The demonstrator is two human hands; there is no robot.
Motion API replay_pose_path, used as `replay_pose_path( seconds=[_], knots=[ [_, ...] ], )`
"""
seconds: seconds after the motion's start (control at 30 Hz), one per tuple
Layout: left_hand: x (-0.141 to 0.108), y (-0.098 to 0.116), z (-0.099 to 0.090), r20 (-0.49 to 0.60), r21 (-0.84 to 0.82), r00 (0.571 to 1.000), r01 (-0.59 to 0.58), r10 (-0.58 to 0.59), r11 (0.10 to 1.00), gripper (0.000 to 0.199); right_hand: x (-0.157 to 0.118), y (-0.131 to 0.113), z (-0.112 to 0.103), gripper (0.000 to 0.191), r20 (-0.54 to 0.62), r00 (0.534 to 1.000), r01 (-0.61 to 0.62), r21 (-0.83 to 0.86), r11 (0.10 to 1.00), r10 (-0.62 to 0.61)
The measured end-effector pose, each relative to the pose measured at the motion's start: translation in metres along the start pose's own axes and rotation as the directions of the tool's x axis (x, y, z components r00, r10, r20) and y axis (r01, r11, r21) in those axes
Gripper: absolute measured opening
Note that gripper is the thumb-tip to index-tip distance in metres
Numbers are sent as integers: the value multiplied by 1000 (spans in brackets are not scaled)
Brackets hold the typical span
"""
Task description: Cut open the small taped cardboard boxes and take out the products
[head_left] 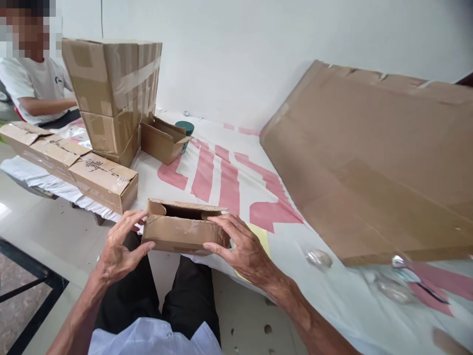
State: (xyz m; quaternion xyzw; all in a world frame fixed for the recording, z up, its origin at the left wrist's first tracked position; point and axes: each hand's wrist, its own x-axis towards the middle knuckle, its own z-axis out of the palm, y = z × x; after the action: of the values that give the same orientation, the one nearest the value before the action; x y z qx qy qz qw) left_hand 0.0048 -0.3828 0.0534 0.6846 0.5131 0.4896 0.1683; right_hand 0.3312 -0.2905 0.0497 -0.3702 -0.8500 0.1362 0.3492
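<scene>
1. Box (175, 235), lower centre of frame: open along its top.
2. Left hand (120, 246) grasps its left end; right hand (246, 249) grasps its right end.
3. Step in hand, as judged: steadying the open box. Next move calls for even support at both ends.

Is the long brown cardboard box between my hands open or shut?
Open: the long brown cardboard box shows a dark gap beside its raised flap.

two open boxes (175, 232) (158, 144), one green tub (185, 126)
</scene>
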Motion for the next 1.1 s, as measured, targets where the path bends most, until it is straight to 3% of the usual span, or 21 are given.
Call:
replay_pose_path(
  seconds=[0.07, 0.17, 0.27, 0.47, 0.67, 0.8, 0.9, 1.0, 1.1],
  knots=[
    [-5, -15, -2, 3, -54, 998, 69, -69, 996, 71, -1, 5, -1, 33, 28, 995, -93, 62, 994, 92],
    [-12, -42, -1, 108, -92, 979, 180, -170, 979, 104, -9, 24, -14, 31, 73, 975, -219, 135, 966, 211],
    [-14, -59, 10, 229, -87, 950, 239, -214, 967, 118, -20, 44, -29, 35, 105, 955, -294, 192, 936, 278],
    [0, -48, 33, 290, -145, 952, 147, -100, 978, 116, -33, 64, -40, 39, 144, 929, -369, 320, 873, 340],
    [14, -37, 36, 294, -187, 955, 97, -38, 978, 121, -32, 66, -39, 42, 125, 935, -352, 406, 843, 330],
    [18, -31, 27, 273, -255, 962, 94, -22, 962, 95, -24, 42, -36, 32, 10, 973, -222, 300, 928, 230],
    [25, -29, 17, 218, -347, 976, 93, -16, 933, 61, -14, 10, -27, 6, -85, 996, 12, 100, 995, -4],
    [36, -26, 4, 220, -340, 974, 134, -60, 931, 53, -10, -17, -13, 22, -140, 953, 250, -151, 957, -271],
    [45, -22, -6, 309, -222, 945, 177, -103, 959, 49, -15, -31, 2, 35, -117, 920, 328, -293, 898, -374]
  ],
)
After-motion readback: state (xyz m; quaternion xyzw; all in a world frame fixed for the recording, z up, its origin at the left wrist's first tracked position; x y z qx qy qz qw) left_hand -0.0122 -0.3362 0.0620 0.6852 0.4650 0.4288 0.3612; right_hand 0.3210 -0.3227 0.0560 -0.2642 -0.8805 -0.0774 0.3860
